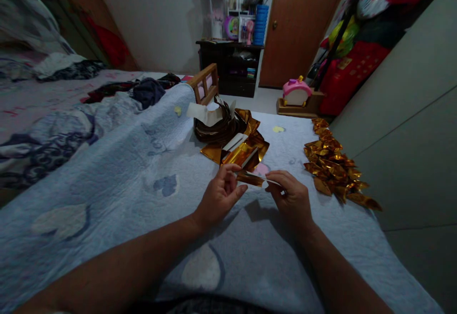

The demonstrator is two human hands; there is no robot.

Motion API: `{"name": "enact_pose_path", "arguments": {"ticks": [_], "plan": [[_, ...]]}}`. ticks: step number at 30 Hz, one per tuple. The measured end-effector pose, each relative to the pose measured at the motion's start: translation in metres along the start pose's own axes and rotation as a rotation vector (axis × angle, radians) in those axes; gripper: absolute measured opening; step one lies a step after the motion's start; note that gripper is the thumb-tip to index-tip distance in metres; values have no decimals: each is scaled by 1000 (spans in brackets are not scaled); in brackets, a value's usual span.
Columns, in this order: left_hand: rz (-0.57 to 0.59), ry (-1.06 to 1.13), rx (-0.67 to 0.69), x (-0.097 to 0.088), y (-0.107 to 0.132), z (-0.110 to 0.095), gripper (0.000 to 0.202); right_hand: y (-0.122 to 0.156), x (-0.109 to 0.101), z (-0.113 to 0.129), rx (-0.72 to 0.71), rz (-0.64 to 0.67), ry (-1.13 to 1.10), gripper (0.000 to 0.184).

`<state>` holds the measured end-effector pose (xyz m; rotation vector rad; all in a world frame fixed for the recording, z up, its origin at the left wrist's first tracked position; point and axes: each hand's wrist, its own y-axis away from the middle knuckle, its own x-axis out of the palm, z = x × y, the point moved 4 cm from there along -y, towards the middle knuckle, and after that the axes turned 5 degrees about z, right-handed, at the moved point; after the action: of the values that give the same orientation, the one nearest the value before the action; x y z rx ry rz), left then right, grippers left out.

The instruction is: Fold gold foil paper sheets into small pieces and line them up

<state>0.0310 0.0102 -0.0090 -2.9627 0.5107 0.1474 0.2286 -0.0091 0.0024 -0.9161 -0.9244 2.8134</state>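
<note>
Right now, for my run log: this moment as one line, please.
left hand: pinching gold foil strip; right hand: same strip; behind: foil sheets; beside: folded foil pile; under: blue quilt

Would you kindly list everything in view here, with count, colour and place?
gold paper piece: one, gold with white underside, pinched between both hands
loose gold sheets: a few, gold, on the quilt just beyond the hands
folded gold pieces: many, gold, heaped at the quilt's right edge
round holder: one, dark brown, beyond the loose sheets
quilt: one, pale blue, covering the bed
clothes: a heap, dark, far left on the bed
cabinet: one, black, against the far wall
door: one, brown, right of the cabinet
toy: one, pink, low down by the door
left hand: one, at the piece's left end
right hand: one, at its right end
</note>
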Motion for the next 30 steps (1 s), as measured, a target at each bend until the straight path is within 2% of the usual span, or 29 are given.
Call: {"name": "enact_pose_path", "arguments": {"ticks": [4, 8, 12, 18, 21, 24, 30], "plan": [[102, -4, 36, 4, 2, -3, 43, 1, -1, -2, -94, -13, 80, 23], [156, 34, 53, 5, 2, 0, 41, 0, 0, -2, -118, 2, 117, 28], [133, -19, 62, 4, -2, 7, 31, 0, 1, -2, -99, 15, 103, 25], [76, -112, 68, 3, -5, 9, 36, 2, 2, -4, -84, 33, 65, 30], [51, -205, 91, 1, -6, 7, 42, 2, 3, -5, -89, 61, 55, 35], [51, -354, 150, -1, -6, 4, 37, 3, 6, -6, -104, 144, 56, 43], [133, -584, 262, -2, -6, 3, 39, 5, 9, -3, -85, 268, 74, 48]]}}
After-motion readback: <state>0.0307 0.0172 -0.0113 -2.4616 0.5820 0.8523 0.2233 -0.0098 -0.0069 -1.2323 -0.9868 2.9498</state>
